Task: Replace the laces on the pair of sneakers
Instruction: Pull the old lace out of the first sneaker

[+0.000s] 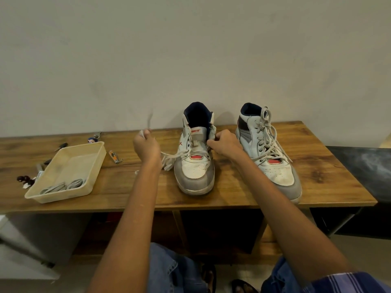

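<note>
At frame centre, the left sneaker point(195, 157) points toward the person. The right hand point(225, 144) pinches its upper eyelet edge; the left hand point(146, 144) grips the old lace point(171, 155), drawn leftward from the lower eyelets.

Two sneakers stand on the one wooden surface point(232, 199): the left sneaker point(195, 157) near the middle and the right sneaker point(268, 153) beside it. Two hands are in view, the left hand point(147, 148) and the right hand point(225, 144). One cream tray point(93, 166) sits at the left, holding two coiled grey laces point(63, 186) (their ends are hard to separate). One nail clipper point(115, 157) lies just right of the tray. Several small dark items lie left of the tray, too blurred to count.
</note>
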{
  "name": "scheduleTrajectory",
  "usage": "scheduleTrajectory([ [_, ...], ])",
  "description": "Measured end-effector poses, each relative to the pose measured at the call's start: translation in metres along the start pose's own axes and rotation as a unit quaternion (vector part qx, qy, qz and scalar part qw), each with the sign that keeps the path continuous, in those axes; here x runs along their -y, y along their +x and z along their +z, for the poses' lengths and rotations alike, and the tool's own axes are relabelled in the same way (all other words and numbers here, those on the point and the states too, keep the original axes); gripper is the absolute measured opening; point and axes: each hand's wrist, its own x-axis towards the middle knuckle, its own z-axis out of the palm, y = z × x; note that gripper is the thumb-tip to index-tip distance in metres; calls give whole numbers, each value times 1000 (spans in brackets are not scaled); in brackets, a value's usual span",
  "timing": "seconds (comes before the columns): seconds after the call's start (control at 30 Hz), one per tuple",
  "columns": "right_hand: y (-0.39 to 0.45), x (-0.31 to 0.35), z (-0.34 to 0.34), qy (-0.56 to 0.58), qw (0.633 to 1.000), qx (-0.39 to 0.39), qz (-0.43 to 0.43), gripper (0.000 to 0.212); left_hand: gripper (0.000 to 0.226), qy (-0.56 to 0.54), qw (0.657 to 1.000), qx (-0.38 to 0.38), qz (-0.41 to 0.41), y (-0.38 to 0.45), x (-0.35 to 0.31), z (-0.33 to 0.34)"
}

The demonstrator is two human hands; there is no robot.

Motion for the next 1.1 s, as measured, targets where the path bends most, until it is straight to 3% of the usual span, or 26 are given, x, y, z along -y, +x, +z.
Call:
scheduleTrajectory([
  [0.1,-3,1,1,-9,1000,-7,-2,29,23,141,987,55,46,3,12,3],
  [0.13,-3,1,2,-16,1000,-9,-4,25,33,209,973,80,64,5,13,2],
  [0.2,-5,2,4,-24,1000,-18,-6,24,75,326,931,151,72,9,20,2],
  [0.27,-4,3,6,-56,996,-63,-24,28,88,384,901,193,58,9,23,5],
  [0.4,-11,19,3,-131,959,-205,-144,24,38,415,886,129,161,-4,12,17],
  [0.5,-22,39,7,-252,927,-144,-235,20,13,479,838,102,242,-20,5,28],
  [0.6,-36,54,20,-352,901,-62,-245,21,19,566,781,106,242,-28,4,35],
  [0.7,-38,52,29,-370,905,-49,-203,19,18,533,805,166,200,-26,7,33],
  [0.83,-39,48,29,-332,924,-57,-181,16,13,499,825,190,187,-22,4,30],
  [0.97,-43,43,25,-260,946,-97,-166,24,21,486,827,223,173,-15,2,28],
  [1.1,-42,32,16,-204,962,-148,-103,14,20,453,844,244,152,-4,5,23],
])
